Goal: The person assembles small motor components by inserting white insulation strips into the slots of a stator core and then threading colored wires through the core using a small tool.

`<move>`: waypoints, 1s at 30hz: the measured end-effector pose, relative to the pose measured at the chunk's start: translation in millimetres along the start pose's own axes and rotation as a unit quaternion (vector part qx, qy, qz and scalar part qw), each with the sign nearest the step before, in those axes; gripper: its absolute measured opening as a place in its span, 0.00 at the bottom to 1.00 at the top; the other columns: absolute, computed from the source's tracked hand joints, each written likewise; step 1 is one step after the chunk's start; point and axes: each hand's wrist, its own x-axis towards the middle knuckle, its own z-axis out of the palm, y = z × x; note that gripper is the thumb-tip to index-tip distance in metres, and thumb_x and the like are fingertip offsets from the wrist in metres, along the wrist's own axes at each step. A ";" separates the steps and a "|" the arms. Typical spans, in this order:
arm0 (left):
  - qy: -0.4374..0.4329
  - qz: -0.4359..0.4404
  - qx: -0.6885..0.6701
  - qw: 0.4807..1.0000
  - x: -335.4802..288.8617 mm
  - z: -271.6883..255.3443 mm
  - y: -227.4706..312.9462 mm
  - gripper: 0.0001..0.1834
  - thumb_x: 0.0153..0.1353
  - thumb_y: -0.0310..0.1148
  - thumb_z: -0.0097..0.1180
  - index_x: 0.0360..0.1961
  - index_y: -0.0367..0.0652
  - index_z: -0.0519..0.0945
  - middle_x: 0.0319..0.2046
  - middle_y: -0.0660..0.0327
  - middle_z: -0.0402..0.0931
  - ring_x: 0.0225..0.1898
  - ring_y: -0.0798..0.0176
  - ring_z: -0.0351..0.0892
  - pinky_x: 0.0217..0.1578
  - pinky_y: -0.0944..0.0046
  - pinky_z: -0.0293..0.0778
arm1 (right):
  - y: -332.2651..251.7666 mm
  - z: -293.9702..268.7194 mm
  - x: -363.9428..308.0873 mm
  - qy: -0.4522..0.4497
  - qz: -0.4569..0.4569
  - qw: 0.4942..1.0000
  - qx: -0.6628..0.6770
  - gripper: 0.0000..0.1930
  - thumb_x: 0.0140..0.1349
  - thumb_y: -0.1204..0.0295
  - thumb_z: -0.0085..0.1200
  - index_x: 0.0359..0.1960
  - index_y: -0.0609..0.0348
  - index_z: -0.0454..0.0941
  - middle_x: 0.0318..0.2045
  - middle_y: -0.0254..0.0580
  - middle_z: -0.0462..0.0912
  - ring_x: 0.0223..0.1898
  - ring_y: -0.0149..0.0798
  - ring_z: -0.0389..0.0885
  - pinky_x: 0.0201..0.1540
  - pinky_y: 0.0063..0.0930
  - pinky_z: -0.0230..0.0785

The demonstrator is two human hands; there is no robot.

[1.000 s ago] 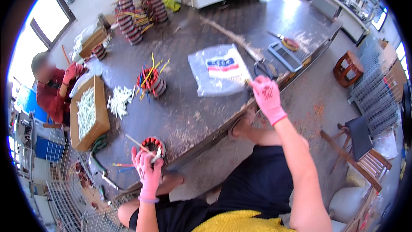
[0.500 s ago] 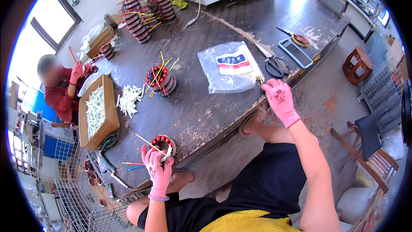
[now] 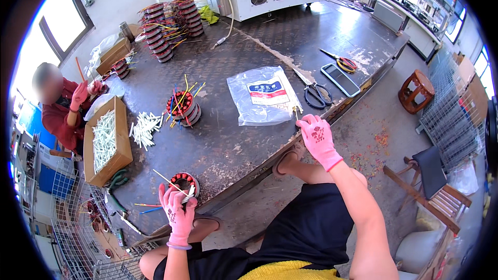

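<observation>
My left hand (image 3: 179, 212), in a pink glove, is closed around a thin pale cable tie (image 3: 167, 180) and some short white pieces (image 3: 190, 192). It rests at the near rim of a ring-shaped motor stator (image 3: 184, 180) with red windings, from which red, yellow and blue wires stick out leftward. My right hand (image 3: 316, 137), also gloved in pink, pinches the end of a thin pale strip (image 3: 296, 115) at the mouth of a clear plastic bag (image 3: 249, 111). More pale strip ends show there. The right fingertips partly hide the strip.
Scissors (image 3: 315, 95), a phone (image 3: 340, 79) and red-handled snips (image 3: 344, 64) lie right of the bag. Another wired stator (image 3: 183, 111) stands mid-table, near loose white tubes (image 3: 145, 128) and a cardboard box (image 3: 123, 148). A co-worker (image 3: 62, 114) sits at left; stacked stators (image 3: 157, 36) stand behind.
The whole view has shifted, moving the scene left and slightly down. A thin strip now shows between the bag and my right fingertips. My left hand keeps its hold by the stator.
</observation>
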 end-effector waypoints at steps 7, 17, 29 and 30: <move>0.003 0.002 0.003 1.000 -3.0 1.2 -2.6 0.14 0.61 0.42 0.60 0.40 0.44 0.77 0.36 0.59 0.74 0.54 0.51 0.72 0.70 0.35 0.50 | -0.7 -21.5 -4.4 -0.066 -0.022 0.995 0.076 0.18 0.54 0.70 0.62 0.48 0.49 0.79 0.48 0.37 0.77 0.51 0.44 0.76 0.51 0.41 0.70; 0.016 0.000 0.001 1.000 0.4 1.5 1.4 0.13 0.57 0.38 0.61 0.39 0.43 0.77 0.34 0.59 0.74 0.52 0.51 0.73 0.70 0.36 0.51 | 12.6 -20.9 -3.3 -0.046 -0.054 0.997 0.011 0.28 0.52 0.64 0.66 0.57 0.48 0.75 0.52 0.35 0.75 0.53 0.42 0.75 0.53 0.40 0.69; 0.019 0.002 0.003 1.000 -1.3 3.0 1.8 0.13 0.57 0.38 0.61 0.38 0.43 0.77 0.35 0.59 0.74 0.53 0.51 0.73 0.70 0.35 0.52 | 33.2 -9.0 -7.1 0.014 -0.133 0.991 0.005 0.20 0.52 0.64 0.65 0.49 0.44 0.80 0.51 0.25 0.77 0.51 0.38 0.74 0.52 0.38 0.69; 0.018 0.003 0.004 1.000 -0.9 3.3 2.5 0.13 0.57 0.38 0.61 0.38 0.43 0.77 0.35 0.59 0.74 0.53 0.51 0.73 0.70 0.35 0.52 | 35.8 -8.2 -5.7 0.019 -0.146 0.989 0.010 0.19 0.52 0.65 0.65 0.48 0.44 0.80 0.51 0.25 0.78 0.51 0.37 0.74 0.52 0.38 0.69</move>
